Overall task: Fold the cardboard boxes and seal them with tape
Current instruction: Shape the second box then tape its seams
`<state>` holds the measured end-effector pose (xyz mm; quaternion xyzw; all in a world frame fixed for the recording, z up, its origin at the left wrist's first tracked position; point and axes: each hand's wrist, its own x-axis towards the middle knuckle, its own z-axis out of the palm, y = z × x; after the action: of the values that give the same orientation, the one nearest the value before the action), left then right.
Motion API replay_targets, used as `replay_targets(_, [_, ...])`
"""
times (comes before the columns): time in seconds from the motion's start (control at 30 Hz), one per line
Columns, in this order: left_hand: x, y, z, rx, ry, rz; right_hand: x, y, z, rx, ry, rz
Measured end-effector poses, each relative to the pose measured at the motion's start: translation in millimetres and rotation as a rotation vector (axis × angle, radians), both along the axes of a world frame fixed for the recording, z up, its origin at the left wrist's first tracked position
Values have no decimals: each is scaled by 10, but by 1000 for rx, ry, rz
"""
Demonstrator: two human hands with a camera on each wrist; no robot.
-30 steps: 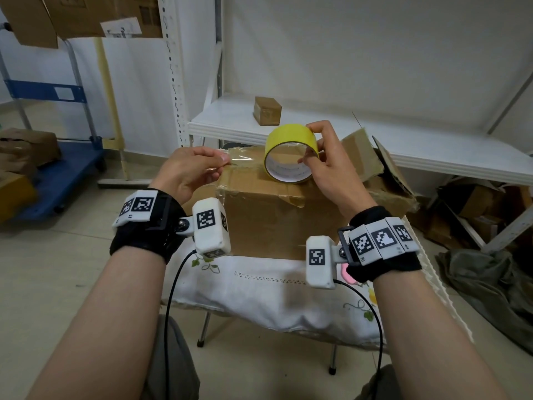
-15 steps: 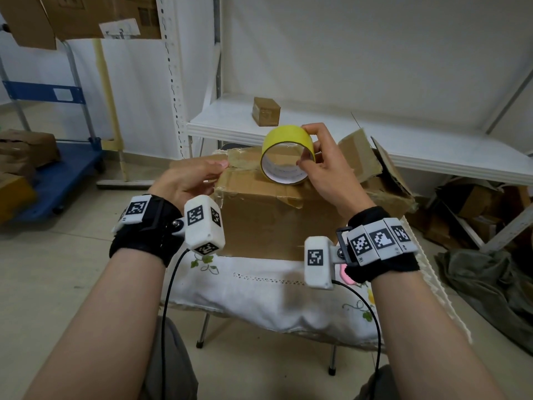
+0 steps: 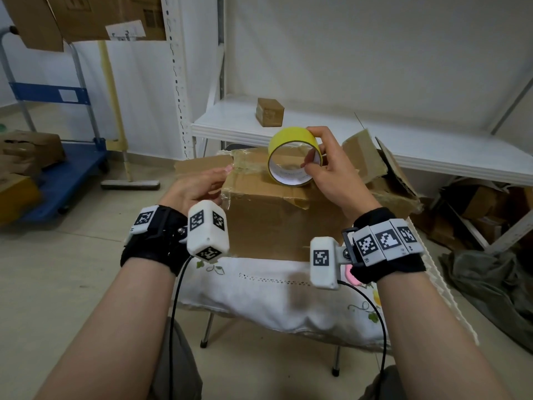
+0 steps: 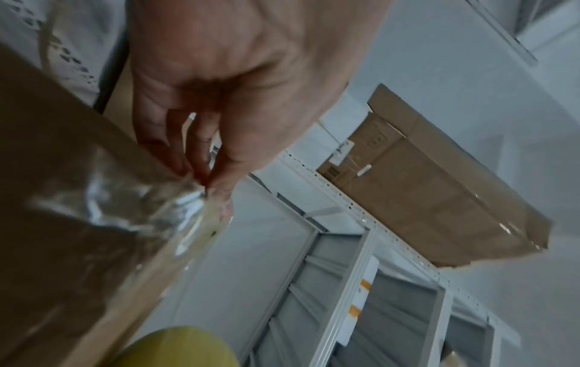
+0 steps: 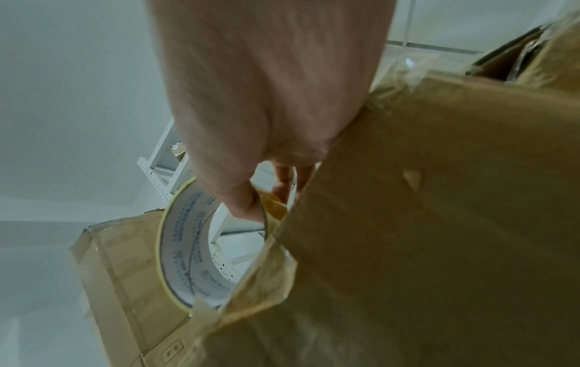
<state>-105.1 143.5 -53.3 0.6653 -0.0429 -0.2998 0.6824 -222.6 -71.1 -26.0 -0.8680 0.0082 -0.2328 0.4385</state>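
A worn brown cardboard box (image 3: 282, 223) stands on a cloth-covered stool (image 3: 274, 295) in front of me. My right hand (image 3: 320, 166) grips a yellow tape roll (image 3: 291, 155) above the box's top, thumb inside the white core (image 5: 191, 250) and fingers over the rim. A clear tape strip (image 3: 245, 168) runs from the roll leftward across the box top. My left hand (image 3: 202, 187) pinches the strip's free end (image 4: 201, 198) at the box's upper left edge, fingertips together. The box's right flaps (image 3: 366, 157) stand open.
A white shelf (image 3: 432, 148) behind the box carries a small brown box (image 3: 269, 112). A blue trolley (image 3: 63, 174) with cartons stands at left. Torn cartons (image 3: 484, 209) and a grey cloth (image 3: 490, 284) lie at right. Large boxes (image 4: 417, 183) sit on the rack above.
My left hand has dropped down and toward me along the box's left edge with the tape end. The right hand and roll stayed over the box top, shifting only slightly.
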Motion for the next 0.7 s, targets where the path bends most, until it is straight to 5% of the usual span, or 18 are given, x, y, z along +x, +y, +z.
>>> replay_targets(0.2, [8,17,-12,-135,-52,143,7,-3,-2,-8,-7,0])
replay_targets(0.3, [-7,-47,56,-64,-527,332,9,-4,-8,-7,-7,2])
replay_targets(0.4, [-169,-189,206,40,-832,205,10,-17,-13,-8,-13,8])
replay_targets(0.53, [-214,-320,118,292,-858,-65,30,-28,-18,-10,-17,10])
replay_targets(0.7, [-179,-307,124,377,-740,-179,64,-34,-36,-17,-35,1])
